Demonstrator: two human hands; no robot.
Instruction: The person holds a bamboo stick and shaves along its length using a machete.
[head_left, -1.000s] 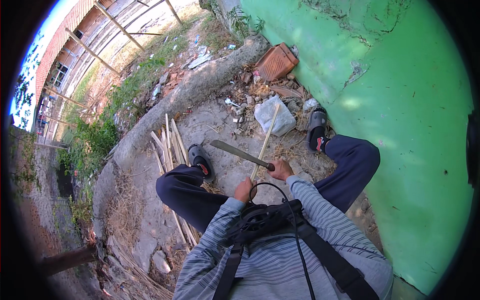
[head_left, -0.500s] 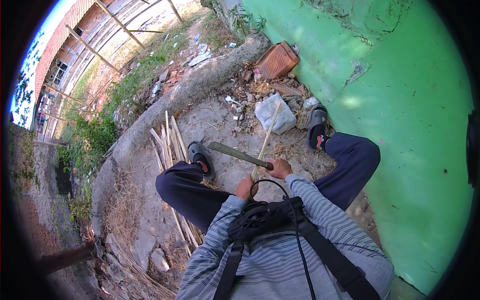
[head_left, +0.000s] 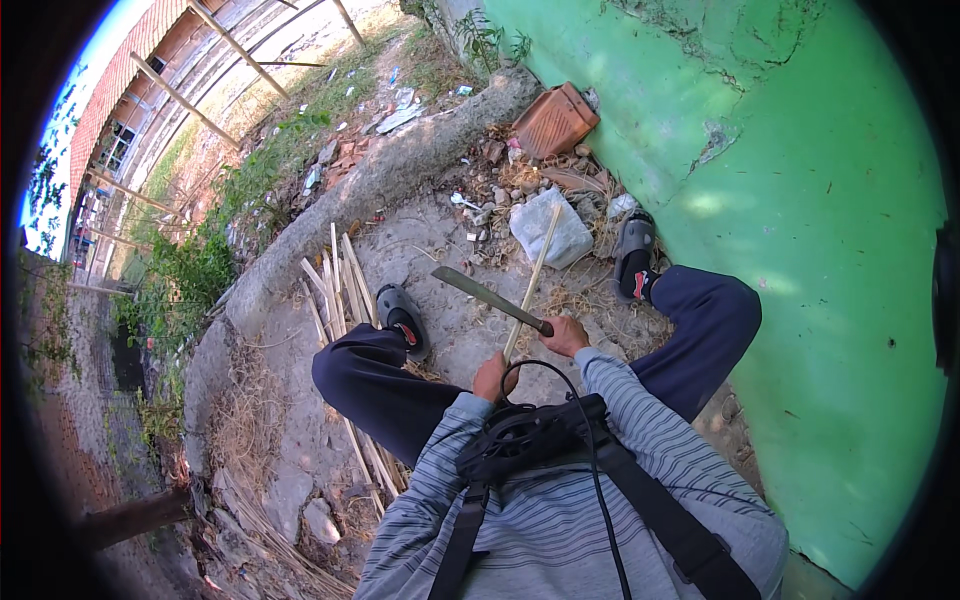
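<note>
L hand (head_left: 492, 378) gripping pale strip (head_left: 532, 283), near end hidden, R hand (head_left: 567, 336) gripping knife (head_left: 485, 294), hndl (head_left: 545, 328) part-hidden

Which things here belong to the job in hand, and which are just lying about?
Job:
long knife in right hand
pale strip in left hand
loose strips, probably
whitish block, perhaps a support

Lying about:
orange tile
small stones
white litter
</note>
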